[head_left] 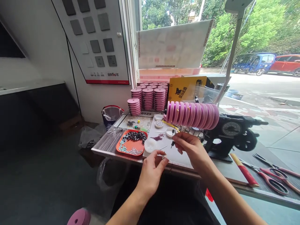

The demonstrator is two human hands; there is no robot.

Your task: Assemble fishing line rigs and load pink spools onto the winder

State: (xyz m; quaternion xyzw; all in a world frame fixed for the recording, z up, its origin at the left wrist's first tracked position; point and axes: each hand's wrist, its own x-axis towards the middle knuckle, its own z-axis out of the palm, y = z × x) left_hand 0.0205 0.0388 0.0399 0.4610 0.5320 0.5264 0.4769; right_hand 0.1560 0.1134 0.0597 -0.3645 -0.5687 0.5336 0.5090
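Observation:
My left hand [152, 173] is closed in a pinch low in front of the table edge; what sits between thumb and forefinger is too small to make out. My right hand [188, 145] is higher and to the right, its fingertips pinched by a small black cylindrical piece [172, 144] with thin pin-like ends. Another black piece [173, 131] shows just above those fingers. Left of my hands, an orange tray [131, 145] holds black, teal and silvery small parts. A white round lid or dish [150, 145] lies beside it.
A black winding machine [231, 129] carries a row of pink spools [192, 115]. Stacked pink discs [147, 98] stand behind. Scissors [272, 176] and a red-handled tool [248, 173] lie right. Small white dishes [159, 124] line the board. A pink spool [79, 217] is low left.

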